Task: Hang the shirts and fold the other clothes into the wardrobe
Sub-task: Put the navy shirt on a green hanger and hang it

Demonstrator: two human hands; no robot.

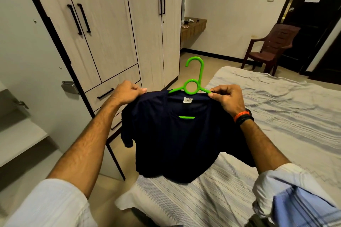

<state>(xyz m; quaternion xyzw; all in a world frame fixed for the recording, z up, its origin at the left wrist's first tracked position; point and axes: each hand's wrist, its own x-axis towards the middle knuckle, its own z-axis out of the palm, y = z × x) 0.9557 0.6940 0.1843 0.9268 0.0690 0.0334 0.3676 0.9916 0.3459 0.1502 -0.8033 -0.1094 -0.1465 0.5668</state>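
A dark navy T-shirt (177, 142) with a white size label hangs on a green plastic hanger (194, 79), held up over the bed's near corner. My left hand (129, 91) grips the shirt's left shoulder. My right hand (228, 97) pinches the right shoulder, where the hanger's arm comes out of the collar. The hanger's hook points up and its lower bar shows through the neck opening. The wardrobe (103, 29) stands to the left with its middle doors closed; its leftmost door (31, 64) stands open beside pale shelves (20, 134).
The bed (287, 116) with a striped, wrinkled sheet fills the right. A light blue striped cloth (302, 210) lies at the bottom right. A brown plastic chair (271, 48) stands by a dark door. A small wall shelf (193, 27) carries small items. Bare floor lies between wardrobe and bed.
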